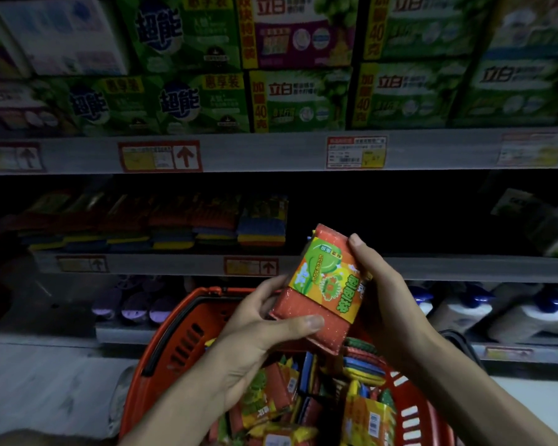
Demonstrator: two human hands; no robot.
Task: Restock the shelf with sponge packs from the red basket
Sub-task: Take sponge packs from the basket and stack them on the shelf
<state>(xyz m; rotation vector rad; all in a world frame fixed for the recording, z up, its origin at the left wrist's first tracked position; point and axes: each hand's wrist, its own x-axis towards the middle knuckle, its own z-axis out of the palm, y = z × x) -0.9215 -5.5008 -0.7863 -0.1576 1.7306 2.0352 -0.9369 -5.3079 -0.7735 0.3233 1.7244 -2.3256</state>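
One sponge pack (322, 284) (orange scourer, green-and-yellow label band), tilted at frame centre above the red basket (174, 342). Left hand (261, 320) grips its lower-left corner, thumb across the front; right hand (380, 284) clasps its right edge.

Top shelf (271, 152): green boxes (203, 104), stacked in two layers.
Middle shelf (432, 268): sponge packs (261, 226) in a row, left side.
Low shelf (123, 333): white bottles (522, 317) at right.

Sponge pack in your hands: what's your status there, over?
Left hand and right hand both gripping the orange sponge pack with the green-yellow label, above the red plastic basket. Not yet shelved. Shelf gap beside the stacked sponge packs looks unobstructed.
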